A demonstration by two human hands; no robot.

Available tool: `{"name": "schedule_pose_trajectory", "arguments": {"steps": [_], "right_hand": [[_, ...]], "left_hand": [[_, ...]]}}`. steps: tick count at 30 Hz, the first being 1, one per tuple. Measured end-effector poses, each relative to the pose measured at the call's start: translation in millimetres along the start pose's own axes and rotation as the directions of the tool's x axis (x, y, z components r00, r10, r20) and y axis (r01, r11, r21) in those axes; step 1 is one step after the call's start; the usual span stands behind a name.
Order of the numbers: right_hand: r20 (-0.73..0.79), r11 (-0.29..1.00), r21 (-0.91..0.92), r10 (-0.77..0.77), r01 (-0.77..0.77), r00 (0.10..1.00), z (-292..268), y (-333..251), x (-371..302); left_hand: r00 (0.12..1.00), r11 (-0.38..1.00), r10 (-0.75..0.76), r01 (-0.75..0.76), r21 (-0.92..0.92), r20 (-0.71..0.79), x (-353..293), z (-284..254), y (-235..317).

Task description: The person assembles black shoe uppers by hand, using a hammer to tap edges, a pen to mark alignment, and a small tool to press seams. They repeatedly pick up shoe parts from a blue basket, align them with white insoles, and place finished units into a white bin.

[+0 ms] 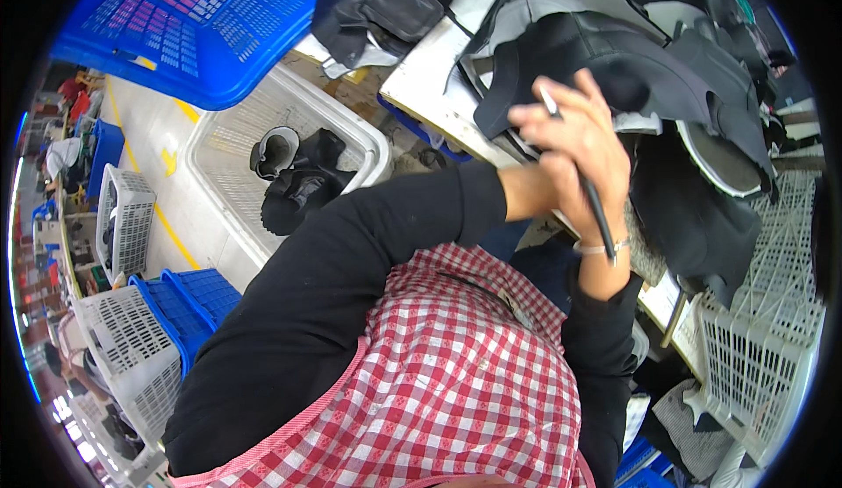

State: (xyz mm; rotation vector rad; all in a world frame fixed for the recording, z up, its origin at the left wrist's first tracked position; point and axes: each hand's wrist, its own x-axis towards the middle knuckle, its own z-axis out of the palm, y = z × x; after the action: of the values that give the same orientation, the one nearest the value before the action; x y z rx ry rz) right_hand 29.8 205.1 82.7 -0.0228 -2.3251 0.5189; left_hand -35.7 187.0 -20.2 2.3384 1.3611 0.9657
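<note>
The two hands meet above the near edge of the desk (423,83), in front of a heap of black pieces (614,58). The right hand (592,137) comes up from below, with a bracelet (602,247) round the wrist. Its grip appears narrow, closed on a pen (599,212). The pen slants across the hand, from a pale tip by the fingers at upper left down to a dark end over the wrist. The left hand (560,181) reaches in from the left and overlaps the right one. Since the fingers run together in this view, I cannot tell whether the left grip is wide or narrow, or whether it touches the pen too.

The black pieces lie piled and folded over one another, some with pale linings; a few hang down past the desk at the right. A white basket (754,356) stands on that side, with a stick (674,320) near it by the desk.

To the left, a white crate (230,172) holds several black parts (303,185), and a blue crate (202,80) overlaps its upper end. Blue baskets (210,299) are stacked farther left. The person wears black sleeves (333,260) and a red-and-white checked apron (456,356).
</note>
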Motion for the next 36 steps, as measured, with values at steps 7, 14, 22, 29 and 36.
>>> {"name": "schedule_pose_trajectory", "arguments": {"steps": [7,14,22,29,36], "right_hand": [[-0.213,0.934,0.227,0.324,-0.276,0.922,-1.4,48.8,-19.9],[-0.046,0.975,0.008,0.223,-0.223,0.974,15.0,34.8,-26.9],[0.034,0.977,-0.088,0.197,-0.193,0.98,17.7,24.2,-25.3],[-0.538,0.93,0.364,0.257,-0.054,0.802,-11.9,-16.7,-67.2],[-0.472,0.808,0.564,0.485,-0.171,0.736,-17.0,-27.7,-104.9]], "left_hand": [[0.885,0.935,0.071,0.101,0.339,-0.46,-146.8,-131.6,-61.0],[0.102,0.198,-0.978,0.144,-0.97,-0.184,-177.7,-302.6,-235.1],[0.506,0.996,-0.007,0.078,0.038,-0.863,-56.8,-313.6,-73.4],[0.974,0.963,0.2,-0.176,0.204,-0.105,-34.4,-195.9,-18.0],[0.986,0.99,0.141,-0.14,-0.018,0.087,-28.3,-98.8,-26.8]]}}
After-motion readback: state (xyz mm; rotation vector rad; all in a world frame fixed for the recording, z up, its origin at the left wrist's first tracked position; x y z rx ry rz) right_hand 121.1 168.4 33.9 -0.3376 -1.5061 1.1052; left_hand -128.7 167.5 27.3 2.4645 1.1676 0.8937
